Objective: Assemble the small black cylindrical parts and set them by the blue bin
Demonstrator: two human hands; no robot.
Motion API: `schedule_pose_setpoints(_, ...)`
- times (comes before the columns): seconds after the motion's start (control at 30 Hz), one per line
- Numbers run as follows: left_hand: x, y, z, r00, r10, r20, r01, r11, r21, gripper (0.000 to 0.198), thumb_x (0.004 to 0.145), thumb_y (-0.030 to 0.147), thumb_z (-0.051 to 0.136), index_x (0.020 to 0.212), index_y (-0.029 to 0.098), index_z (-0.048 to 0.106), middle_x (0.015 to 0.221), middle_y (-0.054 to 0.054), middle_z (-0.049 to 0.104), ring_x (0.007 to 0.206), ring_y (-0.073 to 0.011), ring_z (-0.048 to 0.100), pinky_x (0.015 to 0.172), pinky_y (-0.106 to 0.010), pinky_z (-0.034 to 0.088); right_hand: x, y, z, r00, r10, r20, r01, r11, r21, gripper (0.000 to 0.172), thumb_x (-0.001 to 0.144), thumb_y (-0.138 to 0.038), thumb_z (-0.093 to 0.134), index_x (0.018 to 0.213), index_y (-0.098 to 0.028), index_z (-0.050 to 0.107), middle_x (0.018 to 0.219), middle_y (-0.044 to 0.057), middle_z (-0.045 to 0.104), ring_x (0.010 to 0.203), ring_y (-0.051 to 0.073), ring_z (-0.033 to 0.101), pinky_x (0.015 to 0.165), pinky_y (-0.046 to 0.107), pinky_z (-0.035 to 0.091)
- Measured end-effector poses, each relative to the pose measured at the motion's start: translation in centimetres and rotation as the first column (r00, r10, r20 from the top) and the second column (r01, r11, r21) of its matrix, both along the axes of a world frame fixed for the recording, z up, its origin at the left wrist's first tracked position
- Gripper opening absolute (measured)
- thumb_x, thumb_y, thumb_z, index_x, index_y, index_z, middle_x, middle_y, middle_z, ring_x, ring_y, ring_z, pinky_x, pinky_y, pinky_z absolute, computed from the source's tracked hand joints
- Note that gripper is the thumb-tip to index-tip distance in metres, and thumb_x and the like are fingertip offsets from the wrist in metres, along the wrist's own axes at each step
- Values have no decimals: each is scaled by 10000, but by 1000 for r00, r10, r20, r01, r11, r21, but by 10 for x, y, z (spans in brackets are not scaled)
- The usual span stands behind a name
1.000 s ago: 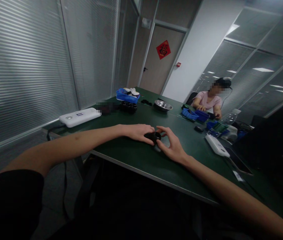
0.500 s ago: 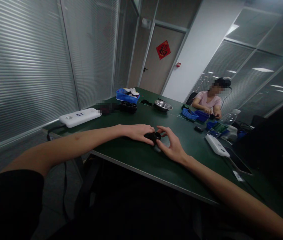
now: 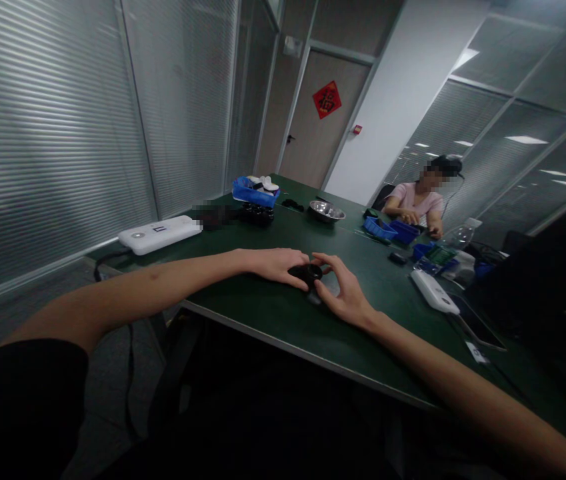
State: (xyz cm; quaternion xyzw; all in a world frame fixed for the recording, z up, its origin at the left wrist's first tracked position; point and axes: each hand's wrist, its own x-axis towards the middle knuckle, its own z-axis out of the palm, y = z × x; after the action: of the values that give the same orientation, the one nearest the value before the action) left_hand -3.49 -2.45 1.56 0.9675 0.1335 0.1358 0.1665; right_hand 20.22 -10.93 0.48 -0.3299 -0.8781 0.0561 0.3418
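A small black part with a round, hollow-looking end lies low over the green table. My left hand is closed on its left side, thumb in front and the other fingers beyond. At the round end, my right hand curves its thumb and fingers about the rim; the fingertips are partly hidden, and a firm grip cannot be made out. Just below the part, a small greyish patch or piece shows on the tabletop, too blurred to name.
A metal bowl, a blue basket and several black parts stand farther back. White power banks lie left and right, near a phone and bottle. A co-worker sits across by blue bins.
My right thumb and fingers have shifted slightly at the round end, and the black part has turned a little. My left hand stays in place. The co-worker's hands have moved apart.
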Motion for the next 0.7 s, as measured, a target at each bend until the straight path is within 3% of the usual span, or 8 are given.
schedule_pose_setpoints(0.27, 0, -2, 2, 999, 28, -41, -27, 999, 28, 545, 938, 631, 588, 1179, 145, 645, 1209, -136, 668, 1124, -257, 606, 968, -343, 446, 0, 3, -3, 996, -82, -23, 82, 997, -1, 555, 973, -356, 653, 1483, -285, 445, 1211, 104, 624, 1111, 301, 617, 936, 511, 550)
schedule_pose_setpoints(0.47, 0, -1, 2, 1000, 8, -26, -8, 1000, 14, 581, 950, 627, 571, 1265, 141, 614, 1260, -136, 662, 1166, -261, 593, 1013, -356, 428, 0, 0, 0, 1000, -14, -7, 14, 1000, -6, 517, 981, -299, 605, 1476, -278, 455, 1282, 114, 622, 1150, 300, 608, 978, 519, 533)
schedule_pose_setpoints(0.7, 1, 0, 0, 999, 33, -37, -31, 999, 43, 553, 935, 637, 584, 1181, 146, 647, 1186, -136, 671, 1100, -258, 607, 954, -349, 447, 0, 2, -3, 997, -75, -15, 75, 997, -5, 553, 966, -335, 656, 1477, -273, 453, 1220, 106, 622, 1117, 301, 611, 944, 507, 547)
